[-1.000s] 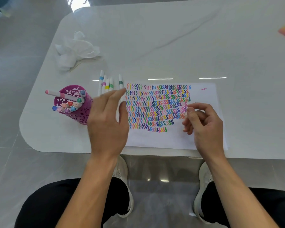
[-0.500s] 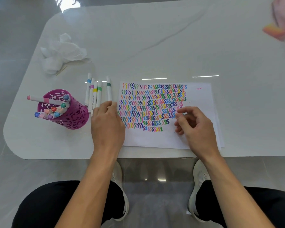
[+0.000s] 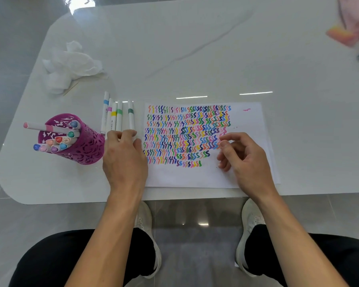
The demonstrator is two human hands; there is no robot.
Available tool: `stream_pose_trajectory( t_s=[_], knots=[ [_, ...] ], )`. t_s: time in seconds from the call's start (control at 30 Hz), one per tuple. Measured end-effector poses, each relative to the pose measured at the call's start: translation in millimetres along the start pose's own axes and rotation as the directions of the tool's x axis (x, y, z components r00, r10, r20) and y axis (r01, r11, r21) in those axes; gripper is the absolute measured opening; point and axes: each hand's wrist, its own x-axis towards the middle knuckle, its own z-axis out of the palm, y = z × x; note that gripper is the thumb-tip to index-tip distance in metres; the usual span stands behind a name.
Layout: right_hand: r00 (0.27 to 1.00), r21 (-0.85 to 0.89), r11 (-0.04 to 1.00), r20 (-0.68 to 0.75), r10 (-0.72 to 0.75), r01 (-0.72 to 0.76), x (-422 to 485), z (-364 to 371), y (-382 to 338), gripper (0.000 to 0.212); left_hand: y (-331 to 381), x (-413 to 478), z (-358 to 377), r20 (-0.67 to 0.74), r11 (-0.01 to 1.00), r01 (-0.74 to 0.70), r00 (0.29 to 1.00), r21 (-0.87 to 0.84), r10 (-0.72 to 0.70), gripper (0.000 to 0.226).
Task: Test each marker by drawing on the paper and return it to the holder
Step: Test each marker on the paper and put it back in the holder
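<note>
At the table (image 3: 195, 48), the left hand (image 3: 122, 158) is resting on the near ends of five markers (image 3: 116, 117) lying side by side, and I cannot tell if it is gripping one | the right hand (image 3: 245, 160) is sitting loosely curled and holding nothing over the scribbled paper (image 3: 195, 177) | the purple holder (image 3: 85, 146) is standing just left of the markers, holding more pens (image 3: 58, 141).

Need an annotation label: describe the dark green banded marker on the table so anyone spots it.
Between the purple holder on the left and the scribbled paper lie five white markers side by side. The target marker is the one nearest the paper. It alone has a dark green band and lies slightly apart from the other four.
</note>
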Motion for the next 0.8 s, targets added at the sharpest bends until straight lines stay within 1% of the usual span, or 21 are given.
stream_pose_trajectory(
  t_s=[0.1,0.17,0.23,0.27,0.33,0.37,0.6,0.8],
  knots=[
    [1.000,0.009,1.000,0.003,0.003,-0.003,-1.0,-0.9,0.3,0.009,-0.1,0.2,0.9,0.009,1.000,0.006,1.000,0.004,-0.006,0.013],
    [1.000,0.032,0.999,-0.005,0.008,-0.008,-1.0,-1.1,-1.6,0.014,0.7,0.7,0.1,0.010,1.000,0.026,1.000,-0.003,-0.026,0.009],
    [1.000,0.066,0.998,-0.015,0.019,-0.018,-1.2,-1.5,-3.5,0.020,1.6,1.4,-1.4,0.020,0.998,0.062,0.998,-0.015,-0.062,0.011],
    [1.000,0.072,0.997,-0.019,0.024,-0.023,-1.1,-1.8,-4.0,0.022,1.8,1.4,-2.1,0.029,0.997,0.080,0.996,-0.019,-0.079,0.016],
    [0.999,0.052,0.998,-0.024,0.030,-0.028,-1.0,-2.1,-4.2,0.025,1.6,1.6,-2.9,0.053,0.995,0.095,0.994,-0.011,-0.095,0.028],
    [0.999,0.040,0.999,-0.024,0.031,-0.030,-1.2,-1.8,-3.9,0.026,1.1,1.6,-3.0,0.060,0.996,0.093,0.994,-0.002,-0.093,0.030],
    [0.999,0.034,0.999,-0.021,0.032,-0.031,-1.5,-1.0,-3.8,0.027,0.1,2.2,-8.1,-0.001,0.998,0.059,0.998,-0.023,-0.059,0.022],
    [0.999,0.029,0.999,-0.020,0.037,-0.036,-1.6,-0.8,-3.8,0.027,-0.7,2.8,-6.4,0.028,0.996,0.081,0.996,-0.026,-0.081,0.024]
  ],
)
